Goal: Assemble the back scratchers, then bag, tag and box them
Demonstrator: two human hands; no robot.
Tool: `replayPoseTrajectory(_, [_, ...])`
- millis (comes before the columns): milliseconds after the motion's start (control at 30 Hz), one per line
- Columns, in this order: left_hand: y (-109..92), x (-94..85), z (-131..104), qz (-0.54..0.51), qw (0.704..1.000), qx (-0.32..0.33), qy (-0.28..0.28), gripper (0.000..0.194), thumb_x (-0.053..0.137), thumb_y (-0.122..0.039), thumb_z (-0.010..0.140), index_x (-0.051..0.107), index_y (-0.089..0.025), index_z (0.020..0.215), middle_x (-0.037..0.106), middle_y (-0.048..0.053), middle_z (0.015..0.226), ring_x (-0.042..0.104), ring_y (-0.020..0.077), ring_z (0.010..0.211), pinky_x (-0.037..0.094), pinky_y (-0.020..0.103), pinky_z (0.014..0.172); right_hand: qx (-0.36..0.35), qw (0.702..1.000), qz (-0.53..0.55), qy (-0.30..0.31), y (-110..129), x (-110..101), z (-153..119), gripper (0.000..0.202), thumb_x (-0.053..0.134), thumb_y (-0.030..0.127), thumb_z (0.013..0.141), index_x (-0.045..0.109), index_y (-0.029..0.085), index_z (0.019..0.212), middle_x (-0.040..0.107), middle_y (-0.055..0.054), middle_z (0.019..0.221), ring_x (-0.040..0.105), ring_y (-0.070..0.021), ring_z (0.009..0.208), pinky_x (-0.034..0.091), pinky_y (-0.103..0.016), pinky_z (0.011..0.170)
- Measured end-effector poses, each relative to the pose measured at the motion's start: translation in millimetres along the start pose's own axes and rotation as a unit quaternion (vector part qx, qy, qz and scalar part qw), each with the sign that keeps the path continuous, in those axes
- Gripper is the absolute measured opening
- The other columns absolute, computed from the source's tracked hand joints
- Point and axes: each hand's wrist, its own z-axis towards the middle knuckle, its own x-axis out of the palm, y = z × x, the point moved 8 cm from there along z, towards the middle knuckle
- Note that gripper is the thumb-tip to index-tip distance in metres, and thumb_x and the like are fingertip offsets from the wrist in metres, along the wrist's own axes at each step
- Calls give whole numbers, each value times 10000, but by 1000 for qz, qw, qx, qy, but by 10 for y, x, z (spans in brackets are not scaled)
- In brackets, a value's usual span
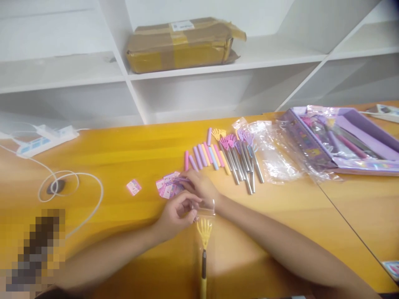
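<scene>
Head cam: yellow scratcher (204,237) below L fingers (188,196), narrow on bag (206,211); R fingers (189,176) at cards (167,187), grip unclear.

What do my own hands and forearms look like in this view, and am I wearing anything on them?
Both the left hand and right hand are bare, with no glove, and no ring or watch shows. The forearms are uncovered too; a dark sleeve edge shows low on the left arm. Blur hides finer detail.

Single head-worn view from above the forearms, facing forward and down across the tabletop toward shelving.
</scene>
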Motion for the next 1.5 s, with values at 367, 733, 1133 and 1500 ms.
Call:
replayPoseTrajectory(367, [2,-65,18,83,996,-16,-15,230,699,-231,965,729,-193,1189,695,70,1059,633,171,940,532,285,856,23,985,107,-136,63,-356,59,204,635,370,1063,678,195,967,650,-46,947,595,-148,800,512,-286,739])
replayPoseTrajectory(733, [-32,-22,64,65,998,-15,-4,250,724,-263,946,701,-157,1171,719,103,1085,673,185,966,547,301,854,195,899,337,-199,-141,-841,-308,458,785,485,949,555,243,1263,648,31,898,602,-98,544,528,-232,452])
replayPoseTrajectory(1133, [37,-52,63,81,995,-46,-42,231,764,-342,966,734,-162,1108,763,108,1088,721,206,1037,574,333,964,-208,976,-48,-36,751,-756,-964,140,700,120,985,609,224,1004,720,-42,923,679,-137,756,517,-275,628])
replayPoseTrajectory(1500, [-47,-111,104,94,991,-63,-65,250,785,-387,931,721,-162,1020,742,67,955,695,175,879,580,296,826,-213,963,-163,-19,775,-685,-933,109,678,160,1009,610,226,954,779,-30,1156,697,-163,931,482,-338,747])
